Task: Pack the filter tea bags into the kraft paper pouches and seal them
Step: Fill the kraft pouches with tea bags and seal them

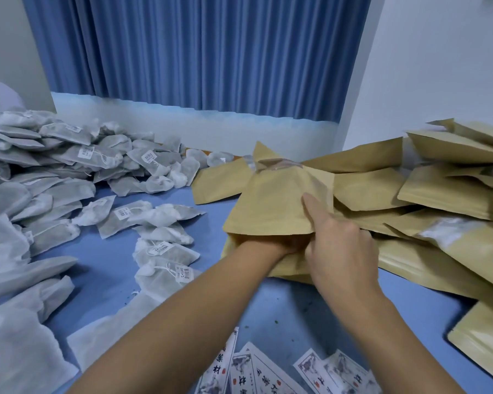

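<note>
Reaching into the kraft paper pouch [279, 206] looks like the step in hand, either spreading it open or pushing bags down to the bottom. The left wrist [264, 247] disappears into the mouth and the left hand is totally hidden inside, so I can't tell if that grip is clenched on a tea bag or empty.

The right hand [345, 251] has the grip you can actually read: thumb laid flat on the top face, fingers curled under the upper lip, pinching the mouth open. The pouch runs straight ahead from that grip and rests on other pouches rather than on the bare tabletop [296, 308].

The pouch is plain matte tan and puffed up around the arm, with soft creases. Its far end is crumpled, and something clear and shiny shows there, maybe a window.

My guess for the next move: the left hand comes out while the right grip hangs on to the lip, so the pouch doesn't slide off with the arm. Then it's either more bags or pressing the mouth shut. It's wide open, so no seal yet.

The filter tea bags [69, 166] are heaped well to the left of the grip. The spare pouch pile [439, 189] spreads to its right and beyond. Some printed labels [268, 371] lie on the near side.
</note>
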Action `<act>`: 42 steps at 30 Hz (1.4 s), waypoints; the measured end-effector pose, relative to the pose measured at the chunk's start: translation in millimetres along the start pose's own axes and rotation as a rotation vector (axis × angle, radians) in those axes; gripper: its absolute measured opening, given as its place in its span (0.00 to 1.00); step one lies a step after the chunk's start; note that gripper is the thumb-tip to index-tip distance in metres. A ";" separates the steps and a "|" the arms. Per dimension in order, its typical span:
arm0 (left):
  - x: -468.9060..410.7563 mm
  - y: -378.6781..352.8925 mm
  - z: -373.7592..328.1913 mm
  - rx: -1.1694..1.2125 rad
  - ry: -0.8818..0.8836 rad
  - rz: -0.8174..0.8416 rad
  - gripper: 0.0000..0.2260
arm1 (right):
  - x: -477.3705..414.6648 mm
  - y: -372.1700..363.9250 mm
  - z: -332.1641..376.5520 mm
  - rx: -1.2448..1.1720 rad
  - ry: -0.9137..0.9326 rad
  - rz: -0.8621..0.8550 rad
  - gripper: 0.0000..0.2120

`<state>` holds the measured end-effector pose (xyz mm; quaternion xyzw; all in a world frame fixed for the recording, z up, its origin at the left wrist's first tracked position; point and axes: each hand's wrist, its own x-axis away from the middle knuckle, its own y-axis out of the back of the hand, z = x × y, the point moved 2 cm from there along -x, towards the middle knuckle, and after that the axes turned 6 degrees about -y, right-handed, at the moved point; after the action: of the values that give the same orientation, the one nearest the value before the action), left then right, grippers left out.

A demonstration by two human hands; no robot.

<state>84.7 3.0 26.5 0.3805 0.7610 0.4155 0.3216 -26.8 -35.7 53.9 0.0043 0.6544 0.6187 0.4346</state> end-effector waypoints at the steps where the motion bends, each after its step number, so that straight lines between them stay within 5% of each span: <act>1: -1.4 -4.2 -3.2 0.010 -0.016 0.006 0.21 | -1.3 -2.5 -5.7 -0.026 -0.034 0.002 0.37; 4: 19.1 -14.3 -21.5 -0.093 -0.111 0.081 0.07 | -7.0 -16.5 -21.6 -0.066 -0.111 0.087 0.34; 7: 49.7 -33.3 -14.7 -0.142 -0.285 -0.082 0.07 | -9.8 -25.9 -24.6 -0.025 -0.081 0.144 0.34; 10: 82.6 -39.4 -6.2 0.122 -0.485 -0.133 0.12 | -12.7 -28.4 -22.2 -0.045 -0.071 0.171 0.31; 12: 92.2 -36.5 -0.1 0.325 -0.393 0.136 0.16 | -15.6 -28.5 -24.0 -0.059 -0.075 0.173 0.31; 15: 96.2 -36.4 -1.6 0.221 -0.393 0.431 0.25 | -13.6 -30.9 -27.2 -0.089 -0.079 0.195 0.34; 23: 98.8 -34.9 -8.5 0.105 -0.350 0.516 0.16 | -15.4 -29.2 -28.4 -0.108 -0.106 0.232 0.37; 26: 100.3 -26.1 -6.9 0.258 -0.251 0.531 0.13 | -15.6 -26.7 -29.3 -0.112 -0.115 0.236 0.38; 29: 97.8 -12.0 -3.1 0.663 -0.075 0.405 0.15 | -15.8 -25.8 -29.0 -0.119 -0.102 0.251 0.38; 34: 67.7 0.2 6.9 1.403 0.436 -0.202 0.14 | -13.1 -23.5 -21.4 -0.106 -0.078 0.266 0.37; 38: 40.9 -5.1 -10.3 1.753 0.480 -0.568 0.10 | -6.4 -26.2 -6.0 -0.075 -0.007 0.254 0.36; 40: 32.9 -10.1 -13.1 1.784 0.382 -0.561 0.15 | -7.4 -26.0 -5.3 -0.024 0.000 0.248 0.37; 42: 36.2 -15.4 -10.1 1.335 0.325 -0.414 0.13 | -8.4 -23.7 -6.4 0.023 -0.010 0.245 0.38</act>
<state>53.6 24.0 11.3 0.2769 0.9477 -0.1568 -0.0249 -12.7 -50.9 38.4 0.0925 0.6538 0.6597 0.3588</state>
